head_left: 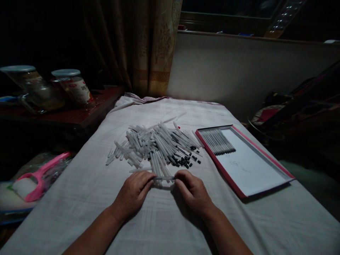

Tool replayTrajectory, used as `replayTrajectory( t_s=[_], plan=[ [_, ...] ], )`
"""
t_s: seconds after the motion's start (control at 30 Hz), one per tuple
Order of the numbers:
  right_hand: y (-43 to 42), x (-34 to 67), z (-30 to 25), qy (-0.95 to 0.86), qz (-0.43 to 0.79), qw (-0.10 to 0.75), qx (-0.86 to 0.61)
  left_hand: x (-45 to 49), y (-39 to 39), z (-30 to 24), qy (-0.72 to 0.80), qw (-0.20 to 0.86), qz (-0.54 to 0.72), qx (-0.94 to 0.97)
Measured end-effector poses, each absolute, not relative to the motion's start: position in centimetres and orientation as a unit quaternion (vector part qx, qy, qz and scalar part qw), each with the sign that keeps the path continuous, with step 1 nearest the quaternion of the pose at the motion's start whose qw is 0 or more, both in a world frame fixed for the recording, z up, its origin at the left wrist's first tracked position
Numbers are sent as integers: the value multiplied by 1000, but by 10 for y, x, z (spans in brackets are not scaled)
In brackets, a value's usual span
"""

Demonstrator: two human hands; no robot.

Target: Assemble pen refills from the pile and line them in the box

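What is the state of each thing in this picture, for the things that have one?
left hand, closed on one end of the pen tube
right hand, closed on its other end
pile of tubes, loose, unsorted
black pieces, scattered
red-edged tray, open, row of pens inside
two jars, lids on

The near half of the desk (164, 226) is bare cloth on both sides of the left hand (132, 193) and right hand (193, 191). They pinch a thin tube (164, 178) between them, just in front of the heap of white tubes (151, 145). That heap and the black caps (186, 162) at its right edge block the middle. A narrow strip of cloth runs between the caps and the red-rimmed tray (221, 168), which fills the right side. Behind the heap the cloth lies open up to the curtain (148, 46). The jars (71, 86) stand off the desk to the left, well apart.
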State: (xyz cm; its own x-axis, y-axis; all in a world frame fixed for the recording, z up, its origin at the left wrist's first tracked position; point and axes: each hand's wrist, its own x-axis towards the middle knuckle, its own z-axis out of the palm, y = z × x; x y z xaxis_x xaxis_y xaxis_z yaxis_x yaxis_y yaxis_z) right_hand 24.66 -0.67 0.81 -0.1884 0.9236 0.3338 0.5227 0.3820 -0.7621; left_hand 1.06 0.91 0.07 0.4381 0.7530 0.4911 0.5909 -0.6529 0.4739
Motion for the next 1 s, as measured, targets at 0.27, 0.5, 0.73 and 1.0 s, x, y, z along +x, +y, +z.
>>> replayTrajectory(
  t_s=[0.27,0.5,0.73,1.0],
  plan=[
    [-7,246,6,-735,247,396,-492,11,9,2,402,124,344,840],
    [-7,248,6,-739,240,388,-495,11,9,2,400,123,347,839],
    [-7,245,6,-742,233,390,-493,11,9,1,391,120,357,840],
    [-4,244,1,-713,271,376,-526,12,10,1,376,105,373,842]
  ],
)
